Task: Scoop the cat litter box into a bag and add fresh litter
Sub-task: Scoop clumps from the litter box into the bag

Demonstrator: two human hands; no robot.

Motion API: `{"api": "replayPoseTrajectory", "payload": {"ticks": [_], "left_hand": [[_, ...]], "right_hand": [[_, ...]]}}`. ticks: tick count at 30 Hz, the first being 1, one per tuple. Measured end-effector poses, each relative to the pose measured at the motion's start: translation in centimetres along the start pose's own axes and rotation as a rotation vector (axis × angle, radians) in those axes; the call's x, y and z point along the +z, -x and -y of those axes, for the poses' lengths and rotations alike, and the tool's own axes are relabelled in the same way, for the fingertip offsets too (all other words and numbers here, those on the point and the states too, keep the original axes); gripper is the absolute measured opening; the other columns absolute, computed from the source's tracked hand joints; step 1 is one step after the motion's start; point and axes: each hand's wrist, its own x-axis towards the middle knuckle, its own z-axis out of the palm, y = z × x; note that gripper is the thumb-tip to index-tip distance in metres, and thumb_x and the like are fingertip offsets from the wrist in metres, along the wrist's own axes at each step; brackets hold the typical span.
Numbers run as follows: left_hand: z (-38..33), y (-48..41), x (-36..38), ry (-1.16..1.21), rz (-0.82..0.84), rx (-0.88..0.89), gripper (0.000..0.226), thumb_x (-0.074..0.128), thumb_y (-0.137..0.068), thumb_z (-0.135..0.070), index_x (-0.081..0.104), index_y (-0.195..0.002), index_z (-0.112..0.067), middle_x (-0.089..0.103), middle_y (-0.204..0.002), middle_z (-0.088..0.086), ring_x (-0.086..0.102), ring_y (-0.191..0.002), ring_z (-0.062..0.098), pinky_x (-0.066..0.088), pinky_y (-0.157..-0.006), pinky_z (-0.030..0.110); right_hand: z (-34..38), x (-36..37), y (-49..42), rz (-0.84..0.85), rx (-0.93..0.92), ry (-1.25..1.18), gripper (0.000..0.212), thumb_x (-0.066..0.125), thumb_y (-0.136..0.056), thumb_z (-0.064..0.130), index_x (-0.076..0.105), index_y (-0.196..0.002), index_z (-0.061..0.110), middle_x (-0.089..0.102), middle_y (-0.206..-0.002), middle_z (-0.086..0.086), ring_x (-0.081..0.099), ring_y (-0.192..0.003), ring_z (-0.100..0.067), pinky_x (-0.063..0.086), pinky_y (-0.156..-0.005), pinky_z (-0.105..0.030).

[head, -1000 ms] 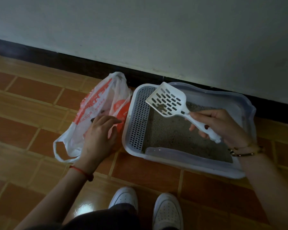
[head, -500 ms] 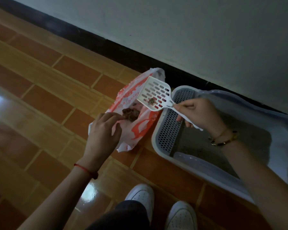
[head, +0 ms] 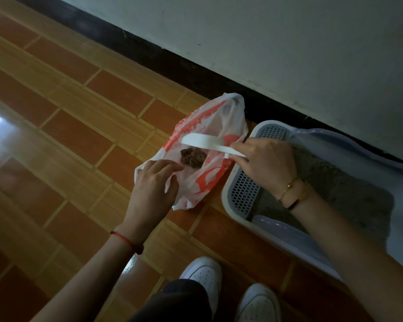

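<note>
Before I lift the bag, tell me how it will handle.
Probably floppy: the bag is thin, crumpled film, its mouth held open by the left hand. Likely light, with just a few clumps inside. It may sag around them and spill if lifted by one side.

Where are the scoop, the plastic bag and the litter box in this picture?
scoop (head: 203,141), head view, on its white blade.
plastic bag (head: 206,182), head view, on its red-printed side.
litter box (head: 244,191), head view, on its perforated step.
</note>
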Motion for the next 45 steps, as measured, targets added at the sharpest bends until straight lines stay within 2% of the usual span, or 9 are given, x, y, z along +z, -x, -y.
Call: {"api": "replayPoseTrajectory", "payload": {"ticks": [5,10,13,17,21,27,33,41,45], "left_hand": [[-0.2,-0.2,0.1,0.01,-0.002,0.036,0.026,0.056,-0.092,-0.012,0.068,-0.114,-0.019,0.066,-0.118,0.0,0.055,-0.111,0.017,0.05,-0.09,0.036],[-0.7,-0.5,0.2,0.014,0.004,0.06,0.028,0.052,-0.093,-0.016,0.068,-0.115,-0.02,0.065,-0.119,0.001,0.055,-0.112,0.017,0.049,-0.09,0.033],[-1.9,-1.0,0.4,0.046,-0.001,0.083,0.027,0.055,-0.092,-0.013,0.068,-0.116,-0.019,0.065,-0.12,0.002,0.055,-0.113,0.019,0.049,-0.091,0.033],[-3.5,-2.1,1.0,0.035,0.029,0.151,0.028,0.055,-0.093,-0.015,0.066,-0.118,-0.022,0.064,-0.123,0.0,0.055,-0.116,0.018,0.051,-0.09,0.038],[-5.4,-2.9,1.8,0.032,0.053,0.218,0.027,0.054,-0.092,-0.017,0.066,-0.116,-0.022,0.064,-0.121,-0.001,0.053,-0.118,0.017,0.049,-0.092,0.035],[-8.2,-3.7,3.7,0.103,0.105,0.31,0.026,0.056,-0.093,-0.017,0.067,-0.117,-0.019,0.064,-0.117,0.001,0.054,-0.109,0.02,0.05,-0.088,0.042],[-10.9,-4.1,5.8,0.085,0.155,0.435,0.028,0.053,-0.092,-0.014,0.066,-0.117,-0.016,0.065,-0.119,0.006,0.057,-0.108,0.024,0.053,-0.084,0.039],[-12.7,-3.9,7.3,0.087,0.192,0.512,0.027,0.064,-0.087,-0.003,0.069,-0.112,-0.012,0.067,-0.111,0.008,0.057,-0.101,0.028,0.052,-0.08,0.046],[-12.9,-3.7,7.3,0.084,0.19,0.514,0.026,0.063,-0.087,-0.002,0.069,-0.111,-0.012,0.067,-0.11,0.007,0.057,-0.101,0.026,0.051,-0.081,0.042]], "right_hand": [[-0.2,-0.3,0.7,-0.036,0.036,-0.057,0.024,0.067,-0.088,0.033,0.072,-0.106,0.018,0.071,-0.082,-0.001,0.065,-0.068,-0.015,0.043,-0.056,-0.021],[-1.0,-1.4,1.8,0.019,0.363,-0.494,0.024,0.059,-0.09,0.041,0.072,-0.1,0.023,0.068,-0.076,0.014,0.058,-0.055,0.004,0.041,-0.047,-0.009],[-2.0,-2.3,2.8,0.055,0.579,-0.817,0.024,0.061,-0.09,0.036,0.073,-0.095,0.015,0.071,-0.072,0.007,0.061,-0.048,-0.002,0.047,-0.044,-0.013],[-3.2,-3.2,5.1,0.075,0.72,-0.992,0.023,0.061,-0.092,0.031,0.075,-0.098,0.013,0.074,-0.074,0.0,0.06,-0.047,-0.014,0.049,-0.046,-0.026],[-4.3,-4.2,7.9,0.089,0.819,-1.064,0.023,0.058,-0.094,0.03,0.073,-0.1,0.014,0.075,-0.08,-0.003,0.061,-0.053,-0.017,0.049,-0.049,-0.025],[-6.9,-5.2,13.1,0.001,0.985,-1.101,0.022,0.053,-0.097,0.024,0.069,-0.102,0.01,0.073,-0.085,-0.004,0.06,-0.053,-0.01,0.048,-0.048,-0.018],[-9.2,-5.3,18.5,-0.007,1.106,-1.042,0.026,0.053,-0.097,0.021,0.069,-0.104,0.003,0.073,-0.087,-0.011,0.062,-0.064,-0.016,0.051,-0.056,-0.022],[-10.6,-3.6,21.8,0.166,1.153,-0.989,0.022,0.054,-0.096,0.021,0.07,-0.1,0.007,0.073,-0.085,-0.009,0.063,-0.068,-0.018,0.051,-0.063,-0.027],[-11.0,-2.2,21.5,0.258,1.113,-0.894,0.026,0.055,-0.095,0.027,0.071,-0.091,0.007,0.067,-0.078,-0.009,0.052,-0.063,-0.013,0.039,-0.057,-0.024]]}}
